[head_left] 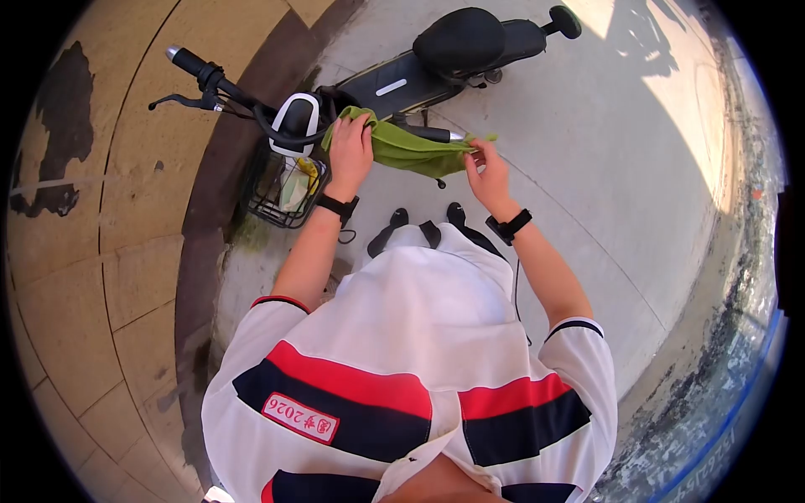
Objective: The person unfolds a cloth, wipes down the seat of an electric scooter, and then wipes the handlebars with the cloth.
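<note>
A green cloth is stretched between my two hands, in front of the handlebar of an electric scooter. My left hand grips its left end, close to the white-rimmed display housing. At the other end, my right hand pinches the cloth's edge between thumb and fingers. The cloth partly hides the right handlebar grip. On the left side the other handlebar grip and its brake lever stick out uncovered.
A black wire basket with a yellow item and papers hangs at the scooter's front. The black seat is at the back. A tiled wall rises on the left; concrete ground spreads to the right.
</note>
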A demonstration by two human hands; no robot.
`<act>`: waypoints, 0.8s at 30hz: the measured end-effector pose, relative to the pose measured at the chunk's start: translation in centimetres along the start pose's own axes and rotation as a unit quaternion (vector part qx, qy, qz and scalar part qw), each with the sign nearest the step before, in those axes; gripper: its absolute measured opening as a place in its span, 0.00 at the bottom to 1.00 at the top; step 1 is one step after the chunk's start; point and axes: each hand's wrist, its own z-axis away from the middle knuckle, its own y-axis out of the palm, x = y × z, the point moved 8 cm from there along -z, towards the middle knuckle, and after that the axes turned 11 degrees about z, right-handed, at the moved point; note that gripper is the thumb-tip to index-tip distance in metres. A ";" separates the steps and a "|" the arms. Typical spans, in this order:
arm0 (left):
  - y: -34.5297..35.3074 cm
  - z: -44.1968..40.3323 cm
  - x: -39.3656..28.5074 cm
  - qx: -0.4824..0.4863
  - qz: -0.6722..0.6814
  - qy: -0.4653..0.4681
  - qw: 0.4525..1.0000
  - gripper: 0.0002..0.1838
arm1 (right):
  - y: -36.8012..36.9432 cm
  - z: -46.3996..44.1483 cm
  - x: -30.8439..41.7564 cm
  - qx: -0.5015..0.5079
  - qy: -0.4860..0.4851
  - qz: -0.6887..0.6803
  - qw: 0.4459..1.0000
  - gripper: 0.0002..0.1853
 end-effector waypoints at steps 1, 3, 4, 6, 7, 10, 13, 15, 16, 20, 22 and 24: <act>0.6 0.0 -0.5 0.021 0.006 0.014 1.000 0.13 | 0.1 -0.1 0.0 -0.001 0.007 0.001 1.000 0.14; 1.6 0.0 -2.3 0.053 0.028 0.043 0.997 0.14 | 0.4 -0.6 0.2 0.006 0.016 0.004 1.000 0.15; 2.1 0.2 -2.6 0.058 0.053 0.039 0.996 0.14 | 0.5 -1.0 0.3 0.009 0.021 0.007 1.000 0.15; 2.9 0.4 -3.5 0.069 0.105 0.031 0.992 0.15 | 0.7 -1.6 0.8 0.009 0.005 0.022 1.000 0.15; 2.4 0.5 -3.9 0.044 0.108 0.034 0.993 0.13 | 0.8 -2.0 1.0 0.008 -0.003 0.031 0.999 0.15; 1.4 1.5 -2.4 0.052 0.188 -0.057 0.979 0.11 | 1.5 -3.0 1.7 0.014 -0.029 0.070 0.997 0.15; 0.1 3.1 -1.4 0.037 0.220 -0.106 0.969 0.10 | 3.1 -3.6 3.0 0.023 -0.079 0.061 0.995 0.16; -1.1 3.7 -1.0 0.016 0.207 -0.087 0.974 0.10 | 4.3 -3.6 5.1 0.044 -0.156 0.057 0.985 0.15; -1.7 3.9 -0.9 0.006 0.200 -0.077 0.977 0.11 | 4.9 -3.4 6.1 0.055 -0.194 0.055 0.978 0.14; -3.2 4.5 0.9 -0.024 0.203 -0.127 0.971 0.11 | 5.8 -2.9 5.7 0.036 -0.227 0.079 0.970 0.12; -3.9 4.1 0.6 -0.034 0.198 -0.110 0.974 0.11 | 5.4 -3.0 5.2 0.033 -0.240 0.082 0.967 0.12; -4.0 3.7 0.5 -0.037 0.195 -0.105 0.975 0.11 | 4.6 -2.9 4.6 0.036 -0.242 0.084 0.966 0.11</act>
